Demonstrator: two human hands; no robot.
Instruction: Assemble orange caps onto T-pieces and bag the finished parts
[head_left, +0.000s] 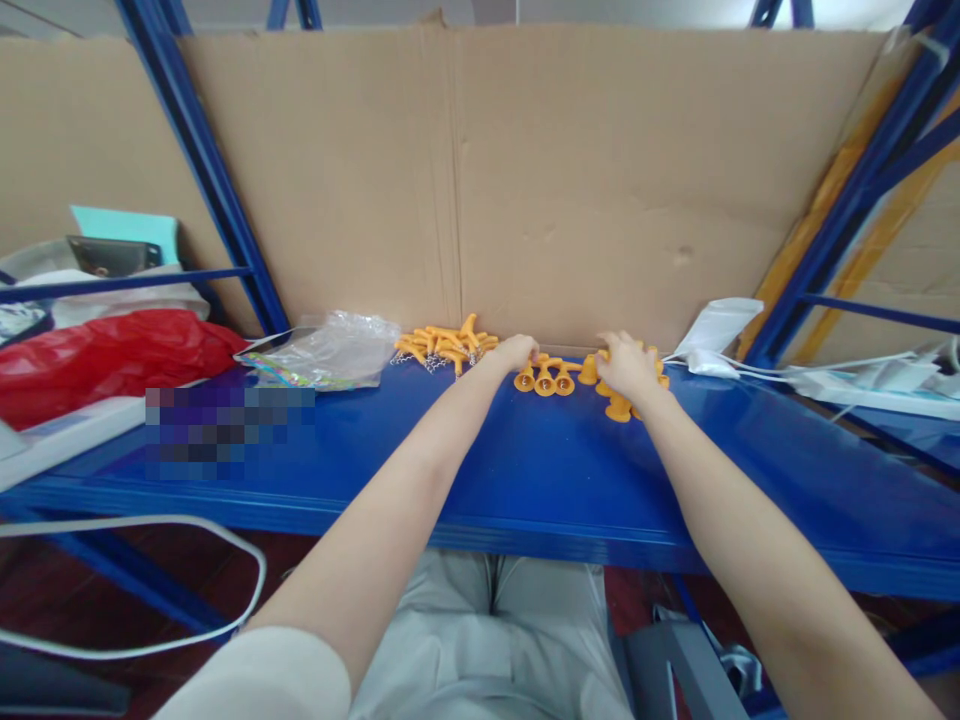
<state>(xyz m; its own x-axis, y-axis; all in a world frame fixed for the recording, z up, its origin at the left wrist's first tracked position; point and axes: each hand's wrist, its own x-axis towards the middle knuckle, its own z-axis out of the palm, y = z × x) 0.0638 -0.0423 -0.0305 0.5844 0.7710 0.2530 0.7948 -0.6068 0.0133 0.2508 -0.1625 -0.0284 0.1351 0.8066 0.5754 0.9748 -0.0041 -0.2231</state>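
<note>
My left hand [519,352] is closed, its fingertips at the narrow end of the leftmost small orange horn-shaped piece [524,381]. Beside that piece, two more orange horns [553,385] lie in a row, their flared mouths facing me and something small showing inside. My right hand [630,368] reaches over a heap of orange horn-shaped pieces [618,409], thumb and fingers apart; the hand hides part of the heap. Left of my left hand lies a pile of orange pieces with small metal chains [442,346], partly behind my forearm.
A clear plastic bag [337,350] lies left of the chained pieces on the blue shelf [555,480]. Cardboard [570,180] closes the back. White packets and cords [712,345] lie at right, a red bag [127,355] at far left. Blue posts [210,170] frame both sides.
</note>
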